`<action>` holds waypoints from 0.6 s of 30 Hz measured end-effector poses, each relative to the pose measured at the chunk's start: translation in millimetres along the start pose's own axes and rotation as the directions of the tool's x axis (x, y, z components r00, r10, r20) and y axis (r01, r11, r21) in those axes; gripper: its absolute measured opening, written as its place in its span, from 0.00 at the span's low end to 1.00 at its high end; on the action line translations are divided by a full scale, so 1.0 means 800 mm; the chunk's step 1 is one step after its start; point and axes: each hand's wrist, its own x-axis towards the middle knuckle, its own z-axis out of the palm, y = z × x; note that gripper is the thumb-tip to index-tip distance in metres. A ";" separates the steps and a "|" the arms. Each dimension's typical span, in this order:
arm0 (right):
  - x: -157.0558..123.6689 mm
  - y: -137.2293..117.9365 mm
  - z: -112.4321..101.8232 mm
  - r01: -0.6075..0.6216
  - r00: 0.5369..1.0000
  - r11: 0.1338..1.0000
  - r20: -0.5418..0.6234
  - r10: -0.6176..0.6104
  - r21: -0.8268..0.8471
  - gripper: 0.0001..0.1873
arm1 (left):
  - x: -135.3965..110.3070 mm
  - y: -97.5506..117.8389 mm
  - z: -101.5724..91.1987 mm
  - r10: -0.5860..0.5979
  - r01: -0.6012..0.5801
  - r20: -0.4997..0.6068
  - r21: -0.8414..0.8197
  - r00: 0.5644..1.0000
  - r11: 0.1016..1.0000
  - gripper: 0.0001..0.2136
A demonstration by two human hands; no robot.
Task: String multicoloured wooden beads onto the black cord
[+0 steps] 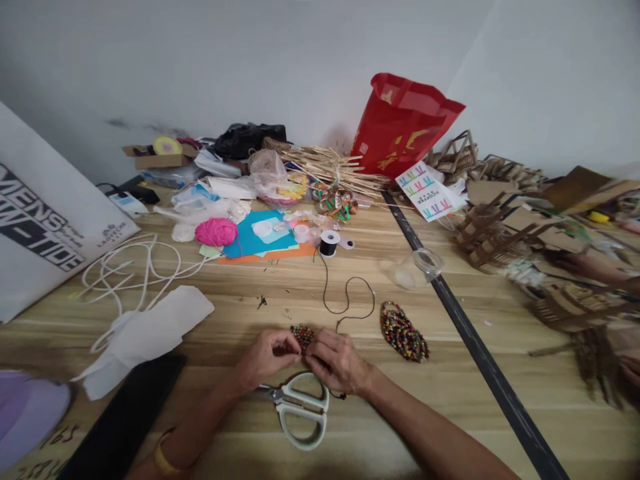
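Observation:
My left hand [274, 355] and my right hand [336, 360] meet low in the middle of the head view, fingers pinched at the near edge of a bunch of small multicoloured beads [301, 333]. What sits between the fingertips is too small to make out. Close below the hands lie scissors with pale green handles [304, 410], their blades partly under my left wrist. Thin black cord [345, 311] curls over the table from a spool of black cord [329, 244] towards my right hand. To the right rests a heap of beaded strands [404, 332].
A clear plastic ring-shaped roll [427, 263] lies near the dark strip [475, 347]. White cable [145, 267] and white paper [150, 333] are at left. Pink yarn [217, 232], blue sheets [260, 235] and a red bag [405, 123] stand farther back. Small woven baskets [493, 237] and another person's hand [631, 370] are at right.

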 end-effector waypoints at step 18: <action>0.000 0.001 0.002 0.000 1.000 1.000 0.004 0.000 0.012 0.05 | 0.000 -0.006 0.002 0.020 -0.019 -0.016 0.030 1.000 0.999 0.03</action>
